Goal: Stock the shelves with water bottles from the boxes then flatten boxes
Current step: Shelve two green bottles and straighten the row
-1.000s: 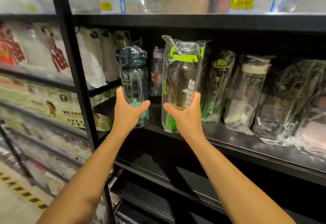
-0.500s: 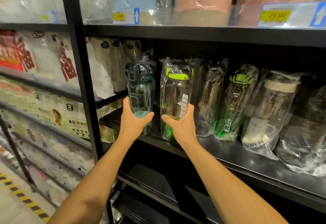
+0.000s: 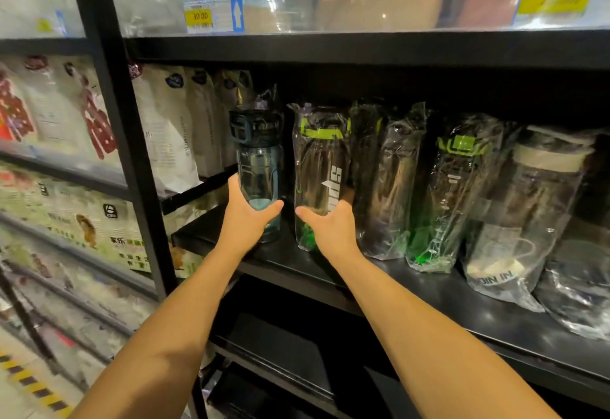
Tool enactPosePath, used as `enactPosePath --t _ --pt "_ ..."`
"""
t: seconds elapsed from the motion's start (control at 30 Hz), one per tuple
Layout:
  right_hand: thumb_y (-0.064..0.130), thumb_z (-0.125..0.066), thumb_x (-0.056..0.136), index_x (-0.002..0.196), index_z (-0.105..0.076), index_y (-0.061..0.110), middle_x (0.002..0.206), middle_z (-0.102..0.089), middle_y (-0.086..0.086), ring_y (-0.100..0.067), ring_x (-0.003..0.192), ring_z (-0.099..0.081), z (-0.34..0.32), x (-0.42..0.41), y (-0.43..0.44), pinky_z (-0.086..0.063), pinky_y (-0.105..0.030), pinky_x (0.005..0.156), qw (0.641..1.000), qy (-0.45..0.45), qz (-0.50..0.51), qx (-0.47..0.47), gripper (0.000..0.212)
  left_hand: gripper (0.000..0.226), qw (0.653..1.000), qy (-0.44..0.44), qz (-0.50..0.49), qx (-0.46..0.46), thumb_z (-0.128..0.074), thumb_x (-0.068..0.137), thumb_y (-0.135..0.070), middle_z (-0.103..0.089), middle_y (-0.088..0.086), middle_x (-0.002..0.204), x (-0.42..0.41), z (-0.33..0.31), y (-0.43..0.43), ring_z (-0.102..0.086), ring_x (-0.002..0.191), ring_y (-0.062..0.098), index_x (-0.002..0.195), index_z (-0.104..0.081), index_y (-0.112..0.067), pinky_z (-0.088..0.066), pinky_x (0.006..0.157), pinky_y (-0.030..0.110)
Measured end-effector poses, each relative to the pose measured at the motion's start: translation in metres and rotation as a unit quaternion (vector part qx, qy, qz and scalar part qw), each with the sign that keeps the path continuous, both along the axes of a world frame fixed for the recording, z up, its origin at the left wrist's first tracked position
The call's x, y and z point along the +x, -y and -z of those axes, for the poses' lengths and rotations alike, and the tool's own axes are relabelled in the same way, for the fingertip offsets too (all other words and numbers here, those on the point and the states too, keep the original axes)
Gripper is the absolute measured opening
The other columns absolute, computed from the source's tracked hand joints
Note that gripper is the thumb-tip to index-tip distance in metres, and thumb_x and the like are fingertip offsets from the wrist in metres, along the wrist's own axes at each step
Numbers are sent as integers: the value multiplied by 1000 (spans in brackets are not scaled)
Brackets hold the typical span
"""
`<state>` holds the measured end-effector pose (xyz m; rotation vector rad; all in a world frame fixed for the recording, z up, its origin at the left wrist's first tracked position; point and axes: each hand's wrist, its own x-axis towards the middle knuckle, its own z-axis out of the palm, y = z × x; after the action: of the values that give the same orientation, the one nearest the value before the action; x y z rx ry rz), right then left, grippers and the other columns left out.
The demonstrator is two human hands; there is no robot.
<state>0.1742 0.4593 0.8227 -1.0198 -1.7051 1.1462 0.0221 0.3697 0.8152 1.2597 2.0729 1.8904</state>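
Black shelf point(image 3: 284, 262), left end: a wrapped green-lidded bottle point(image 3: 318, 167) and a teal bottle point(image 3: 259, 167) are stood upright near the front edge; each base is gripped, by right hand point(image 3: 330, 229) and left hand point(image 3: 246, 220) respectively, presumably for steadiness

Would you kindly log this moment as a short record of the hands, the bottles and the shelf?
left hand: grips blue bottle near its base
right hand: grips green-lid bottle, wrapped in plastic
pose: both upright, side by side, apart
shelf: black; more wrapped bottles to the right
price tag: 30.00, on the shelf above
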Motion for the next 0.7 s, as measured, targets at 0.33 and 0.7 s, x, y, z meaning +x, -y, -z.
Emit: enactPosePath --t 0.33,0.7 --pt "64 -80 81 90 -43 20 94 -59 -2 -18 84 -62 -5 3 7 -59 -50 86 995 91 23 29 59 111 1000 21 14 -11 -87 80 -49 -35 -6 163 -13 1 -18 -37 143 11 160 -14 -32 -35 120 40" --pt "55 -55 102 149 -32 5 141 -49 -10 -29 133 -50 -4 25 34 -47 -40 105 981 116 30 150 73 124 993 50 53 -89 -78 77 -67 -23 1 171 -8 -8 -5 -33 152 27 164 2 -30 -33 123 52"
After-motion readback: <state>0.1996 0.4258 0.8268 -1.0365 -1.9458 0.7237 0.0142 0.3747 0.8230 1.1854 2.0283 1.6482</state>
